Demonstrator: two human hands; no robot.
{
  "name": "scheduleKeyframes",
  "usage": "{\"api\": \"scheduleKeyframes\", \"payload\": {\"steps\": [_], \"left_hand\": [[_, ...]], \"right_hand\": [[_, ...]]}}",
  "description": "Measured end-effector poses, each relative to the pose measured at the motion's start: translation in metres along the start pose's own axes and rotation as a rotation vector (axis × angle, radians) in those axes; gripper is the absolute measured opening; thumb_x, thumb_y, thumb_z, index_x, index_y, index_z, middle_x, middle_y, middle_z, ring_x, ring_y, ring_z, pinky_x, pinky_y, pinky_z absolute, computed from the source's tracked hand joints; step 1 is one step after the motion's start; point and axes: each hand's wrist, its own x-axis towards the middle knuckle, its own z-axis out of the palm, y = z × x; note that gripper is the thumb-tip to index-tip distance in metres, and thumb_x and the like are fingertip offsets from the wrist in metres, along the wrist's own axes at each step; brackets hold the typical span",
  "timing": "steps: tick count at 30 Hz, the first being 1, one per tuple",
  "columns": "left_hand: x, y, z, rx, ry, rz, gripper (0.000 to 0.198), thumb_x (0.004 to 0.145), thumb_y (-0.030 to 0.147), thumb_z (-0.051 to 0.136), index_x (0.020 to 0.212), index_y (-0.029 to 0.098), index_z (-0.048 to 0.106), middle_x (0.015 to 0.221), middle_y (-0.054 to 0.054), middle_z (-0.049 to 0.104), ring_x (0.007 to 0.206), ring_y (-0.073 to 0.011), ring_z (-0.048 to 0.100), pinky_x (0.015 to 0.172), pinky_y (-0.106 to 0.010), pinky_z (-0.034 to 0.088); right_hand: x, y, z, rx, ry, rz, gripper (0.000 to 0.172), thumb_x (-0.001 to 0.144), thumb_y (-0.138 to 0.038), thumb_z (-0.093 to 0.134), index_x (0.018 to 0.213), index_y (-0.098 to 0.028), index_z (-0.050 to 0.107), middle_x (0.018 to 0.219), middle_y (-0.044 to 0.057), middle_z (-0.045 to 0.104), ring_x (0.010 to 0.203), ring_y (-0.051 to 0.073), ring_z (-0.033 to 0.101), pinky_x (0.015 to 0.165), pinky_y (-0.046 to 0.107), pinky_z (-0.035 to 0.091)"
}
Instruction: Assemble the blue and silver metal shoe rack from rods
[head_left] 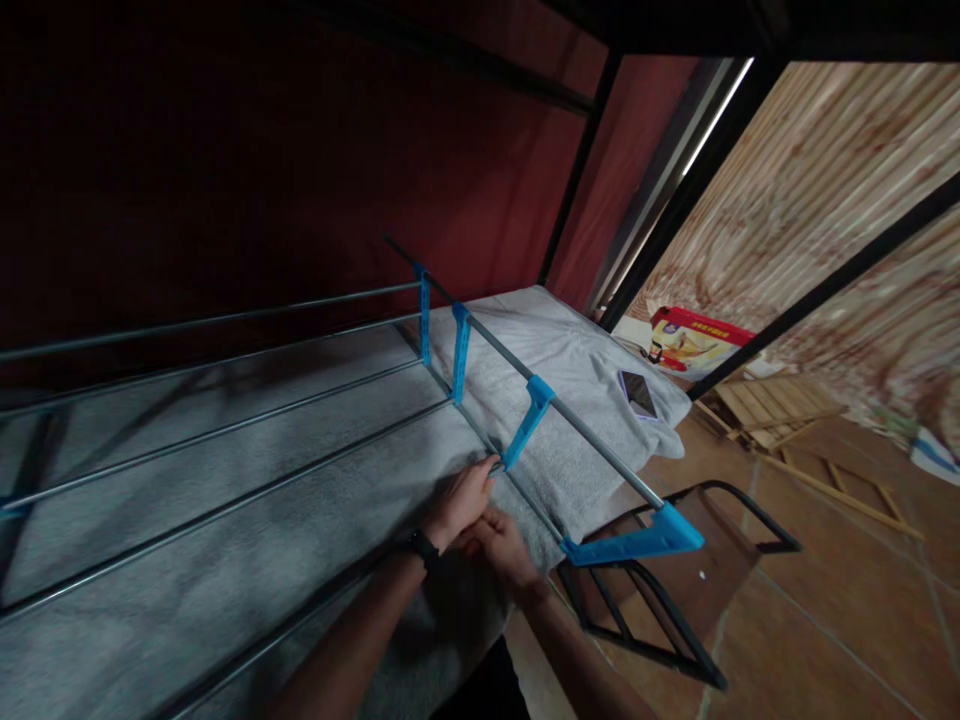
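Note:
A metal rack of grey rods (225, 420) with blue plastic connectors (529, 420) lies across a grey blanket (562, 360) on a bed. My left hand (461, 500), with a black watch at the wrist, is closed in a pinch on the end of a rod just below the middle blue connector. My right hand (502, 545) sits right under it, fingers curled against the same rod end; what it grips is hidden. A larger blue foot piece (637, 540) sticks out over the bed's edge to the right.
A phone (639, 393) lies on the blanket near the bed's corner. Black bed-frame posts (750, 90) rise on the right. A black metal frame (675, 600) lies on the tiled floor, with a red and white box (694, 340) and wooden slats (765, 405) beyond.

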Motion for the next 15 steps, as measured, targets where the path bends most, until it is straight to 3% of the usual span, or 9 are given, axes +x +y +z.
{"api": "scheduleKeyframes", "payload": {"steps": [5, 9, 12, 15], "left_hand": [[-0.004, 0.006, 0.001, -0.014, 0.051, 0.003, 0.046, 0.097, 0.015, 0.044, 0.142, 0.016, 0.053, 0.135, -0.013, 0.066, 0.127, -0.0233, 0.061, 0.11, -0.034, 0.045], [-0.004, 0.006, 0.003, -0.022, 0.06, -0.009, 0.038, 0.096, 0.013, 0.046, 0.132, 0.016, 0.059, 0.131, -0.011, 0.069, 0.123, -0.0228, 0.064, 0.108, -0.033, 0.047], [-0.005, 0.005, 0.004, -0.022, 0.06, 0.003, 0.038, 0.096, 0.013, 0.047, 0.131, 0.017, 0.06, 0.131, -0.009, 0.069, 0.123, -0.0211, 0.064, 0.109, -0.031, 0.046], [-0.005, 0.005, 0.005, -0.019, 0.07, 0.018, 0.039, 0.096, 0.012, 0.046, 0.131, 0.018, 0.061, 0.132, -0.009, 0.069, 0.125, -0.0196, 0.063, 0.111, -0.03, 0.045]], "right_hand": [[0.019, -0.008, -0.047, -0.292, 0.354, -0.272, 0.021, 0.091, -0.036, 0.047, 0.095, -0.023, 0.062, 0.091, 0.004, 0.067, 0.09, 0.021, 0.063, 0.085, 0.036, 0.05], [0.037, -0.002, -0.052, -0.415, 0.366, -0.387, 0.038, 0.091, -0.027, 0.044, 0.124, -0.019, 0.06, 0.119, 0.011, 0.066, 0.113, 0.024, 0.06, 0.102, 0.041, 0.046], [0.044, 0.007, -0.048, -0.505, 0.393, -0.373, 0.046, 0.089, -0.023, 0.042, 0.131, -0.017, 0.06, 0.129, 0.014, 0.065, 0.122, 0.026, 0.057, 0.109, 0.047, 0.042], [0.045, 0.014, -0.047, -0.538, 0.324, -0.347, 0.052, 0.088, -0.021, 0.041, 0.137, -0.013, 0.057, 0.134, 0.016, 0.064, 0.125, 0.027, 0.058, 0.11, 0.046, 0.042]]}}
